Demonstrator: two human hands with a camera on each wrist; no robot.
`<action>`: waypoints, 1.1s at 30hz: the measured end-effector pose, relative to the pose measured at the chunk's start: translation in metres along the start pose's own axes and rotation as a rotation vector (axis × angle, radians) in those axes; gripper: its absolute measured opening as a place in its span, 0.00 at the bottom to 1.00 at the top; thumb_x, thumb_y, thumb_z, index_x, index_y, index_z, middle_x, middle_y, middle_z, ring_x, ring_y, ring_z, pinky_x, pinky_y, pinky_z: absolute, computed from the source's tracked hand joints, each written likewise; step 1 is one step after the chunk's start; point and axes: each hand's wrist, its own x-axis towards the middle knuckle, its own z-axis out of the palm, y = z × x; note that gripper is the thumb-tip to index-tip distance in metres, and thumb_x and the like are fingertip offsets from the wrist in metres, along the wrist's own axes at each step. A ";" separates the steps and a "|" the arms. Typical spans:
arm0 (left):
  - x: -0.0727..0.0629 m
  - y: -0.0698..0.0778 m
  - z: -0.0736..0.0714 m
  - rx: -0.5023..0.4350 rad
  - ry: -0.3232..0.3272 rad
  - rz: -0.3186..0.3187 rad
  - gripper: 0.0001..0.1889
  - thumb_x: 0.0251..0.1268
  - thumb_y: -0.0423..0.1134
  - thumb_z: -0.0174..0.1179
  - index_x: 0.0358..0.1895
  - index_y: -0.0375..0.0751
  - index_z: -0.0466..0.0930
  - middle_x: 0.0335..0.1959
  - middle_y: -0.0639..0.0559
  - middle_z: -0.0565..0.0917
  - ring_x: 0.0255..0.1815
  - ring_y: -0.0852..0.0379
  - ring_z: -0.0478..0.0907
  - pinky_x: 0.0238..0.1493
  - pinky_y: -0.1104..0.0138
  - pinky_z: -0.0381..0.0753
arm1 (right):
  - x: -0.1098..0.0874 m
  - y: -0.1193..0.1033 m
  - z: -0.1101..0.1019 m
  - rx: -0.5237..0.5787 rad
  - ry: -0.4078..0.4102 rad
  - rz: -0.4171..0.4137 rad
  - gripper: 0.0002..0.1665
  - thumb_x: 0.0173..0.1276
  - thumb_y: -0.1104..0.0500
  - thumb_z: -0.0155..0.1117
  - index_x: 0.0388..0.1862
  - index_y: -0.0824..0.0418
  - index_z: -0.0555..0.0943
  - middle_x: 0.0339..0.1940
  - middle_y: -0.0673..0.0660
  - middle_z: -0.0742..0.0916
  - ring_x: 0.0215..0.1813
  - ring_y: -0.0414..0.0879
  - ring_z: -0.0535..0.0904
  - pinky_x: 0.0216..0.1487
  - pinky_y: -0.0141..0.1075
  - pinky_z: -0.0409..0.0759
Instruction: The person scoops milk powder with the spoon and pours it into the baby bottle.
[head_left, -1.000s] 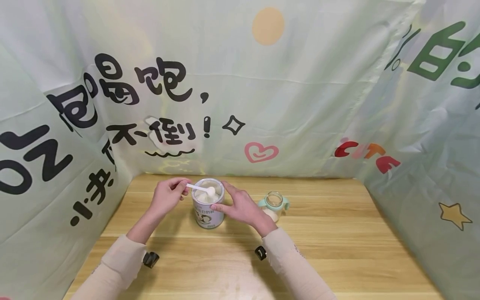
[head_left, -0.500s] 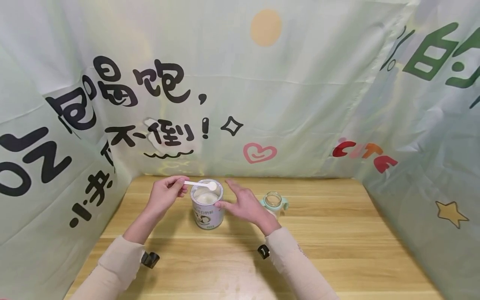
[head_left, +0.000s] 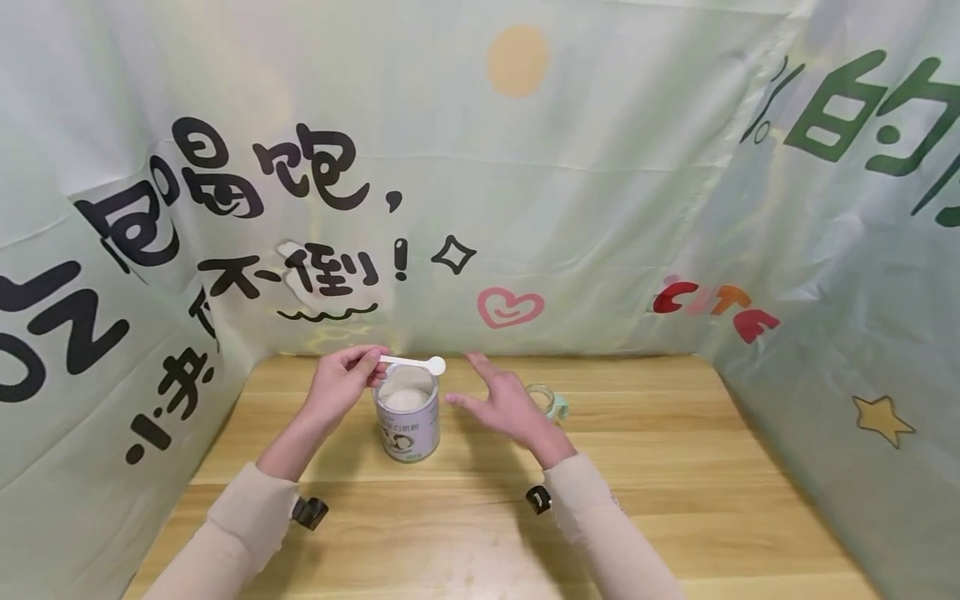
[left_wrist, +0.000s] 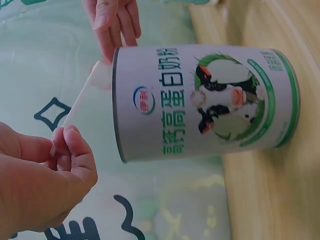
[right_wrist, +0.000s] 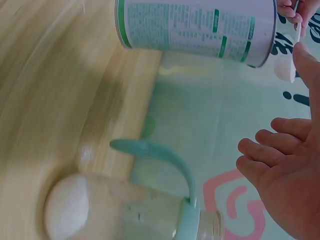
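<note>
My left hand [head_left: 337,387] pinches the thin handle of a white measuring scoop [head_left: 411,362] between thumb and fingers. The scoop's bowl [right_wrist: 284,68] hangs just beyond the can's right rim in the head view. Below it stands an open milk powder can [head_left: 408,435], with pale powder inside and a cow on its label. To the can's right, my right hand [head_left: 504,407] is held in the air with its fingers spread, holding nothing. Behind that hand, partly hidden in the head view, stands a clear baby bottle [right_wrist: 135,205] with green handles and white powder at its bottom.
The can and bottle stand on a wooden table [head_left: 675,500] near its back edge. Printed cloth [head_left: 600,208] encloses the table at the back and both sides. A black wrist strap piece [head_left: 309,512] shows beside the left sleeve.
The scoop has risen out of the can and moved right, past the rim, in my left hand. My right hand has come off the can and shifted right.
</note>
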 end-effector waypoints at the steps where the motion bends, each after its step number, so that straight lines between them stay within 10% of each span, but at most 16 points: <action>1: 0.001 0.001 0.003 -0.001 -0.005 -0.001 0.18 0.83 0.34 0.54 0.63 0.23 0.79 0.36 0.51 0.87 0.36 0.67 0.82 0.42 0.75 0.86 | -0.001 0.001 -0.002 -0.002 0.000 0.007 0.54 0.71 0.33 0.68 0.85 0.59 0.62 0.83 0.62 0.68 0.83 0.57 0.65 0.83 0.50 0.64; 12: 0.010 0.003 0.034 -0.001 -0.060 0.002 0.16 0.83 0.35 0.54 0.60 0.25 0.82 0.39 0.43 0.88 0.36 0.66 0.82 0.42 0.75 0.86 | -0.018 0.020 -0.023 -0.040 0.058 0.052 0.53 0.71 0.35 0.69 0.84 0.60 0.63 0.82 0.63 0.71 0.77 0.60 0.74 0.79 0.52 0.70; 17: 0.013 0.005 0.049 -0.001 -0.085 0.009 0.15 0.83 0.35 0.55 0.59 0.27 0.83 0.38 0.46 0.88 0.36 0.65 0.83 0.41 0.75 0.86 | -0.026 0.029 -0.030 -0.017 0.070 0.068 0.51 0.72 0.36 0.69 0.84 0.58 0.63 0.82 0.65 0.70 0.55 0.65 0.87 0.79 0.53 0.71; 22: 0.015 0.006 0.060 0.001 -0.098 0.014 0.15 0.82 0.35 0.55 0.58 0.27 0.84 0.33 0.54 0.87 0.36 0.64 0.82 0.40 0.74 0.86 | -0.030 0.037 -0.035 -0.027 0.083 0.083 0.51 0.72 0.36 0.69 0.84 0.57 0.64 0.82 0.64 0.70 0.79 0.61 0.71 0.79 0.54 0.70; 33: 0.017 0.004 0.085 -0.015 -0.135 0.038 0.13 0.82 0.34 0.55 0.55 0.28 0.85 0.33 0.50 0.86 0.34 0.62 0.82 0.40 0.71 0.87 | -0.039 0.049 -0.044 -0.036 0.108 0.089 0.49 0.72 0.37 0.70 0.82 0.59 0.67 0.80 0.63 0.73 0.79 0.61 0.71 0.79 0.54 0.70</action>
